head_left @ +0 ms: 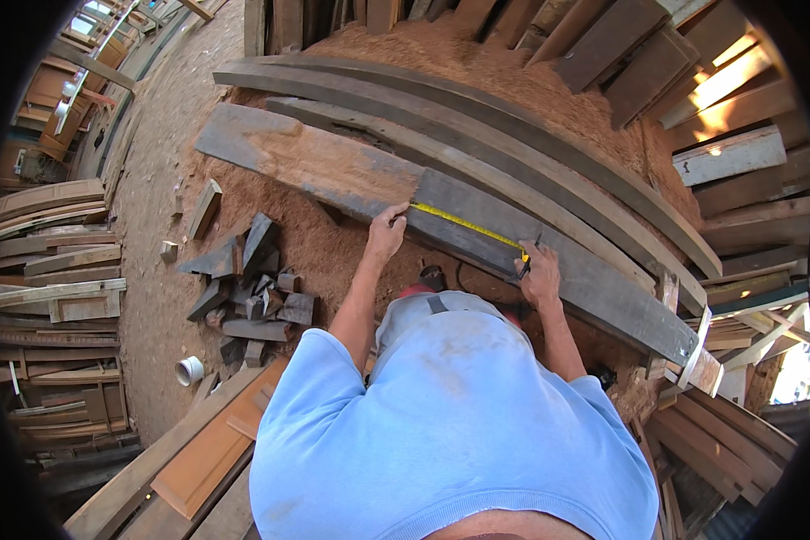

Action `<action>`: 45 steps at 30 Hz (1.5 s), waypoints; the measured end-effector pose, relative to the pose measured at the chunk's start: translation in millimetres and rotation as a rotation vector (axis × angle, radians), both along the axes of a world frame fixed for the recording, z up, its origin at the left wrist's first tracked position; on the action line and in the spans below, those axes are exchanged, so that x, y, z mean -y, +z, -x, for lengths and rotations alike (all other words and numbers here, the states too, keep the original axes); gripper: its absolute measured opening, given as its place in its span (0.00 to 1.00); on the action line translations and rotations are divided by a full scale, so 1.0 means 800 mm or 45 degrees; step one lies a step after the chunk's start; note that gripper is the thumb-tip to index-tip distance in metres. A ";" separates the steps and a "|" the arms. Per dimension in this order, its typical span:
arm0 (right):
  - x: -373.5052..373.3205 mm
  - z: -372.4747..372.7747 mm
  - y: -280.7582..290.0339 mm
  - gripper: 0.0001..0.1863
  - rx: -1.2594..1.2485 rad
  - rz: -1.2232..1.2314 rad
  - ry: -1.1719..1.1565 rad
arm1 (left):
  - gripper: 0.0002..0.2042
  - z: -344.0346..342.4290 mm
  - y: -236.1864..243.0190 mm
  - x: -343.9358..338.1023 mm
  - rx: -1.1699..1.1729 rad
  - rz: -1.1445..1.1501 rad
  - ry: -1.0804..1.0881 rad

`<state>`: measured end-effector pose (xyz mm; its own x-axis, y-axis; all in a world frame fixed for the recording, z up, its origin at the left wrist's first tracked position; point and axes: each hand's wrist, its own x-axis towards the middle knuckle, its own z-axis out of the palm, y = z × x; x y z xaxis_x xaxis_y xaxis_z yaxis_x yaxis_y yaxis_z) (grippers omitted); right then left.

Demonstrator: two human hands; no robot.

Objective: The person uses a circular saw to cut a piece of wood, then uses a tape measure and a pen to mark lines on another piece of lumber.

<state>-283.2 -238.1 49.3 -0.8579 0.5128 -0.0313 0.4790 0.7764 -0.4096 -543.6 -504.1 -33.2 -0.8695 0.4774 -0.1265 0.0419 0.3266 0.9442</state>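
Note:
A yellow tape measure blade (463, 221) is stretched along a thick grey wooden beam (594, 279) in front of me. My left hand (387, 232) pinches the blade's free end at the beam's near edge, close to where a sawdust-covered stretch of wood (324, 162) meets the bare grey part. My right hand (540, 274) is closed around the tape measure's black and yellow case (525, 261) at the other end. A thin dark piece sticks up by the right fingers; I cannot make out what it is.
Long curved-looking beams (477, 112) lie beyond the measured one, on sawdust (396, 54). Wood offcuts (259, 288) are heaped at left, near a white pipe piece (189, 370). Planks (202, 441) lie behind me at left. Stacked boards (54, 270) line the left side.

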 end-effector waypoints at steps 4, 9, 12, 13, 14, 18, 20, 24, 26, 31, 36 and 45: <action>0.005 0.003 0.002 0.25 -0.011 0.047 -0.037 | 0.17 0.008 0.008 -0.003 0.143 0.068 0.003; 0.002 0.005 -0.005 0.24 -0.019 0.009 -0.024 | 0.16 0.018 0.016 -0.013 0.208 0.086 0.005; 0.000 0.010 -0.009 0.24 -0.015 -0.022 -0.015 | 0.16 0.020 0.001 -0.009 0.153 0.003 0.013; 0.000 0.011 -0.010 0.24 -0.012 -0.037 -0.014 | 0.17 0.021 -0.002 -0.008 0.140 -0.003 0.001; 0.000 0.010 -0.011 0.24 0.001 -0.033 -0.022 | 0.17 0.021 -0.005 -0.007 0.128 -0.009 -0.010; 0.000 0.007 -0.013 0.24 0.029 -0.038 -0.053 | 0.17 0.013 0.009 -0.016 0.055 0.044 -0.017; 0.000 0.008 -0.013 0.24 0.013 -0.040 -0.039 | 0.17 0.013 0.006 -0.015 0.088 0.015 0.011; -0.002 0.006 -0.018 0.24 -0.025 -0.018 -0.032 | 0.16 0.011 0.003 -0.020 0.043 0.022 0.037; 0.000 0.005 -0.019 0.24 -0.059 -0.032 -0.036 | 0.16 0.011 -0.001 -0.019 0.058 0.021 0.039; 0.005 0.004 -0.017 0.25 -0.038 -0.066 -0.058 | 0.16 0.012 -0.008 -0.019 0.071 -0.011 0.054; 0.005 0.004 -0.019 0.25 -0.064 -0.064 -0.044 | 0.16 0.013 -0.009 -0.018 0.087 0.027 0.041; 0.030 0.023 0.001 0.26 -0.064 -0.441 -0.051 | 0.16 0.014 -0.011 -0.016 0.009 0.022 0.024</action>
